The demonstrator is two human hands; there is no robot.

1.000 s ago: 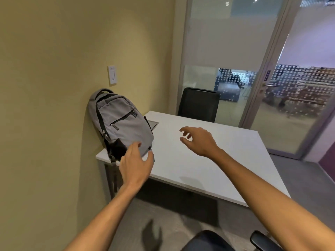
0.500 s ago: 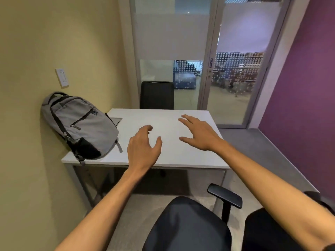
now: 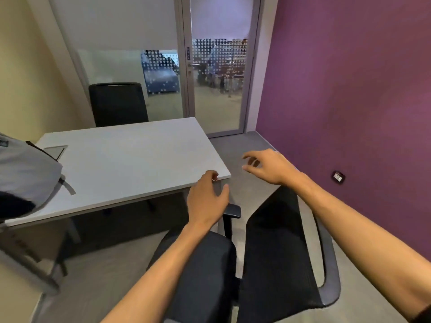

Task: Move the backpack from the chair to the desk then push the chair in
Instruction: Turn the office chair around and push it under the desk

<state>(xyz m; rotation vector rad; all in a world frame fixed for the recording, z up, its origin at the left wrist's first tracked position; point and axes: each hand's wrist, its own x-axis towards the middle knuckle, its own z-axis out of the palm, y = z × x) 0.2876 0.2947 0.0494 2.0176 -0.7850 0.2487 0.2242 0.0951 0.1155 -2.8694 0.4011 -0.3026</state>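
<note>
Backpack (image 3: 25, 178) on desk (image 3: 130, 159), left edge of frame. My left hand (image 3: 207, 201) and right hand (image 3: 272, 166) open, empty, above chair (image 3: 275, 252) at bottom. Push crooked, armrest (image 3: 232, 210) bumps desk corner. Chair may roll sideways.

Two bare forearms come in from the bottom of the frame. The left hand (image 3: 206, 201) and the right hand (image 3: 271, 166) wear no glove, ring or watch. A dark sleeve edge (image 3: 423, 314) shows at the lower right corner.
</note>
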